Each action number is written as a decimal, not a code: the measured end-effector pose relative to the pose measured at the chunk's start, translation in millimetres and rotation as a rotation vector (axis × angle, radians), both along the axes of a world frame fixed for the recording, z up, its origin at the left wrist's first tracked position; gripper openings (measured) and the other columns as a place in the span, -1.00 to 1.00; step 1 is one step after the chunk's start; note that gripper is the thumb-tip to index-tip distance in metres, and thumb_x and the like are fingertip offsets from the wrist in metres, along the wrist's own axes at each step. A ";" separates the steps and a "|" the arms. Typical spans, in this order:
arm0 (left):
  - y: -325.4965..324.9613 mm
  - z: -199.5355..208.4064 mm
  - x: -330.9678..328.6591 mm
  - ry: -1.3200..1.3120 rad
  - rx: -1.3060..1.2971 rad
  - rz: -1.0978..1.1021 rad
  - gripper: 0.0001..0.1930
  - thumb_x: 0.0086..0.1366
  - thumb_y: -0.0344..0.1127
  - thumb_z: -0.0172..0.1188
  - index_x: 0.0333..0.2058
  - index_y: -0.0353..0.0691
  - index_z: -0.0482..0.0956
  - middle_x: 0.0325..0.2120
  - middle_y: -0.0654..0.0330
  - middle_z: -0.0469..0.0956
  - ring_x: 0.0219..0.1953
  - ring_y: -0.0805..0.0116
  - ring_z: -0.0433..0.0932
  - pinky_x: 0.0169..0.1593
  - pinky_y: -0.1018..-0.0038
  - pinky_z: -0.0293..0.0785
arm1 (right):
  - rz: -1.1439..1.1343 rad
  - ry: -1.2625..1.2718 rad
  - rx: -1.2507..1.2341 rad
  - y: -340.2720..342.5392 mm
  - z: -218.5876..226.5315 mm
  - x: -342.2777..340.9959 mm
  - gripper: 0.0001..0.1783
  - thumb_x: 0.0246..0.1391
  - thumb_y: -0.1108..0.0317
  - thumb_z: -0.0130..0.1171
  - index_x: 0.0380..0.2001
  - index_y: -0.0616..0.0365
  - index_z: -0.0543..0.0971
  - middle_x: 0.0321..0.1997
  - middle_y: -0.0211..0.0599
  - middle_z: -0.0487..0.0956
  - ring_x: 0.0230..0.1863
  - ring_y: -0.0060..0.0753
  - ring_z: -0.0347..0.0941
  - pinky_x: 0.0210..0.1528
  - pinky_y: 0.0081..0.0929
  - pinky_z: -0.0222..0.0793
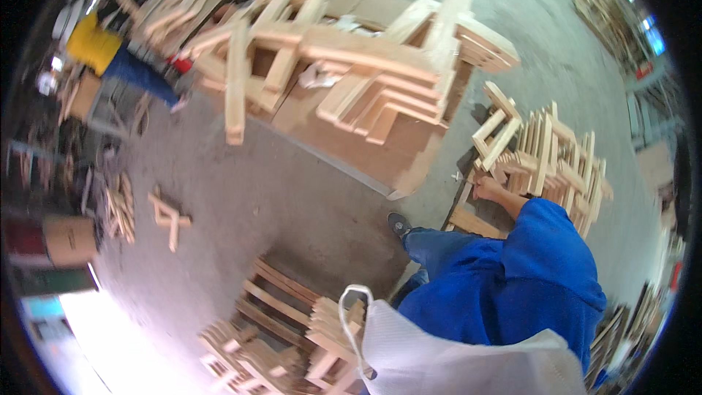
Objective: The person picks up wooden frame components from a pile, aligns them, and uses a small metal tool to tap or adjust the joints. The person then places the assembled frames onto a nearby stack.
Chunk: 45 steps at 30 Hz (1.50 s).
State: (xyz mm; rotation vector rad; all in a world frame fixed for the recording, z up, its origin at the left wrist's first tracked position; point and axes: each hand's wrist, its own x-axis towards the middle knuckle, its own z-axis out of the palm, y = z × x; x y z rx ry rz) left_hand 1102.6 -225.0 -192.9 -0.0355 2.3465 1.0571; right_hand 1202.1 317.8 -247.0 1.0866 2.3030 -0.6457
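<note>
My right hand (486, 189) reaches out from a blue sleeve, beside a stack of angled pale wooden frame pieces (548, 150) at the right. Its fingers look curled closed. A small whitish thing (458, 176) shows just past the fingertips; it is too small to name, and whether the hand grips it is hard to make out. Close to the hand, one bent wooden piece (497, 128) leans at the stack's near-left end. Below the hand a wooden board (474, 222) lies low by the stack. My left hand does not show.
A cardboard-topped table (398, 164) bears several joined wooden frames (365, 51). More frame pieces (322, 336) are stacked on slatted wood at the lower left. A wooden piece (170, 218) lies on the floor. Someone in a yellow top (95, 44) is at far left. White fabric (453, 355) covers the bottom.
</note>
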 end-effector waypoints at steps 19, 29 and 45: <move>68.1 54.2 -261.5 -0.323 -0.038 -0.184 -0.52 0.20 -0.18 0.18 0.07 -0.18 0.33 -0.12 0.15 0.48 -0.15 0.31 0.47 -0.26 0.44 0.36 | -1.421 0.292 -0.357 -230.3 26.3 92.7 -0.76 -0.10 0.43 -0.08 -0.35 0.10 0.54 -0.64 -0.38 0.44 -0.70 -0.54 0.30 -0.74 -0.52 0.17; 176.0 113.4 -370.8 0.012 0.305 -0.287 -0.55 0.32 -0.15 0.05 0.09 -0.31 0.34 -0.06 0.11 0.47 0.00 0.35 0.43 -0.03 0.51 0.36 | -1.744 0.430 -0.431 -360.3 22.4 137.3 -0.81 -0.01 0.37 -0.07 -0.48 0.17 0.53 -0.71 -0.35 0.41 -0.76 -0.52 0.27 -0.80 -0.54 0.07; 372.0 184.8 -347.2 0.601 0.019 -0.882 -0.30 0.07 -0.02 0.29 0.10 -0.34 0.34 0.01 -0.06 0.44 0.08 0.14 0.41 0.11 0.38 0.31 | -0.784 0.836 0.152 -17.7 121.2 72.2 -0.72 0.02 0.23 0.10 -0.28 0.20 0.55 -0.49 -0.30 0.48 -0.43 -0.43 0.38 -0.35 -0.44 0.30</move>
